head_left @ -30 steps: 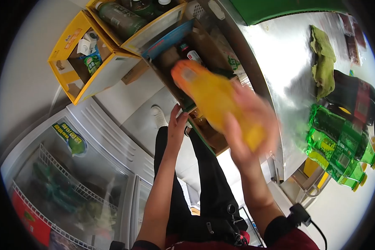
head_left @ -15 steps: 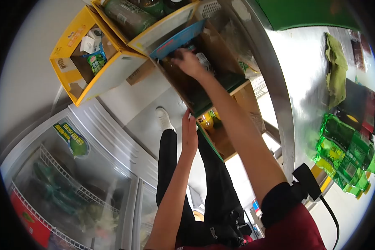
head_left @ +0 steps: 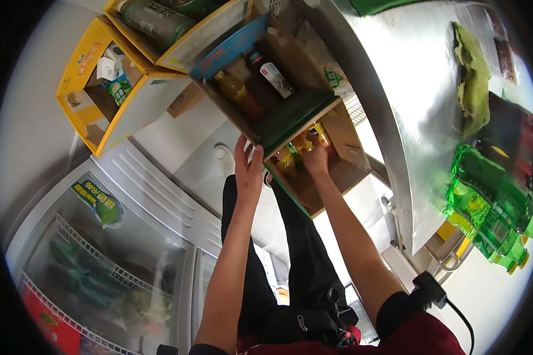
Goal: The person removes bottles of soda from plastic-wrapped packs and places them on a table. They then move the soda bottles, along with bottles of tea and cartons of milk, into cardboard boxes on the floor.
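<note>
You stood in a drinks shop's stocking corner.
At seven o'clock a glass-door chiller (head_left: 100, 260) held stock; at twelve, open cardboard cartons (head_left: 278, 94) carried bottles; at three, shrink-wrapped green bottle packs (head_left: 485, 201) lay on a steel counter (head_left: 408, 118).

Right hand (head_left: 315, 161): fingers buried among the orange bottles (head_left: 290, 155) in the lower carton (head_left: 337, 177); grip not visible, closure cannot be told.
Orange bottles: only caps and shoulders show; bodies covered by the flap of the upper carton (head_left: 290, 112) and by the hand. Count uncertain.
Left hand (head_left: 247, 168): fingertips over the upper carton's edge, their ends out of sight.
Upper carton bottles (head_left: 269, 74): label print too small to read.
Topmost yellow box (head_left: 177, 50): cut off by the frame's upper rim.
Green bottle pack (head_left: 491, 207): right part lost at the lens border.
Freezer (head_left: 100, 260) contents: blurred behind glass, unidentifiable.
</note>
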Motion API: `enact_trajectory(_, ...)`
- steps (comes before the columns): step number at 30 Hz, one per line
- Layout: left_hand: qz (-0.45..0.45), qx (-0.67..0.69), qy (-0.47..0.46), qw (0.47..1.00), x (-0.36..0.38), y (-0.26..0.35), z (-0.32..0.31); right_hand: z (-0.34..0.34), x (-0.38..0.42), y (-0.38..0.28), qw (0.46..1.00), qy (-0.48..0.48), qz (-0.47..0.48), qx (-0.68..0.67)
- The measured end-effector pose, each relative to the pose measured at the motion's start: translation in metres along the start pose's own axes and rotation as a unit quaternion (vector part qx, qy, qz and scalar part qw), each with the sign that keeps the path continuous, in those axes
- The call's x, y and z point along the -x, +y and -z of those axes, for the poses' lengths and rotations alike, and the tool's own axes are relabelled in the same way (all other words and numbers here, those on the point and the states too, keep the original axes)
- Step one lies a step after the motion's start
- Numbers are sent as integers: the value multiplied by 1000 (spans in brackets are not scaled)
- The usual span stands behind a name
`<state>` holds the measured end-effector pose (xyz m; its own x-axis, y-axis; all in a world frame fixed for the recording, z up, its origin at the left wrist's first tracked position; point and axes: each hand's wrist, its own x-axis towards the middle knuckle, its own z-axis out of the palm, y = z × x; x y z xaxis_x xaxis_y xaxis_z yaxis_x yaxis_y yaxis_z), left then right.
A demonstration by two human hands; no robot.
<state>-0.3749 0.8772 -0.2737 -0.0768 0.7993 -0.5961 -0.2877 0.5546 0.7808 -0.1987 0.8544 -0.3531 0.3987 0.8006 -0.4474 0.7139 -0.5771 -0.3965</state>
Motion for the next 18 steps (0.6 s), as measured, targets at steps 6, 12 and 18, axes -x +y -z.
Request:
enact_trajectory(6, 18, -43, 56, 997, 5, 15, 4, -24, -6, -3, 944, -71, -20, 322)
enact_trajectory(12, -5, -50, 70, 996, 5, 22, 7, -35, -21, 3, 950, -10, -7, 312)
enact_trajectory(18, 50, 32, 75, 995, 21, 4, -3, -25, -4, -10, 967, -102, -110, 207)
